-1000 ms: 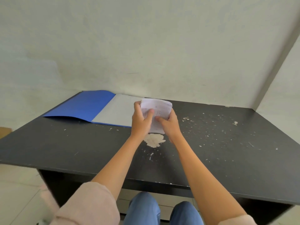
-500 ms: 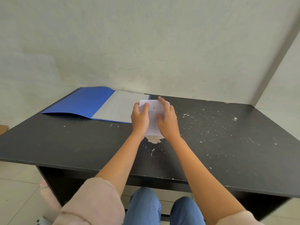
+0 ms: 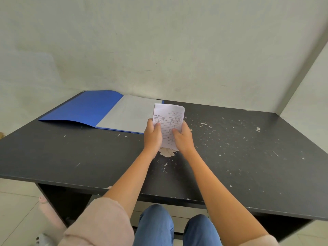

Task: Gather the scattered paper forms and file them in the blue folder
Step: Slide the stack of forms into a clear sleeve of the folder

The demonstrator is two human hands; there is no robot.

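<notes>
A small stack of white paper forms with a printed table stands upright over the middle of the black desk. My left hand grips its left edge and my right hand grips its right edge, thumbs on the front. The blue folder lies open at the back left of the desk, its blue cover to the left and a grey-white inner page to the right. The forms' left edge overlaps the page's right edge in view.
White chipped patches mark the desk below the forms and to the right. A pale wall runs behind the desk and a side wall closes the right. My knees in blue jeans sit under the front edge.
The forms have gone from bent and partly covered by my fingers to held upright and flat. Both hands slid down to the stack's lower sides.
</notes>
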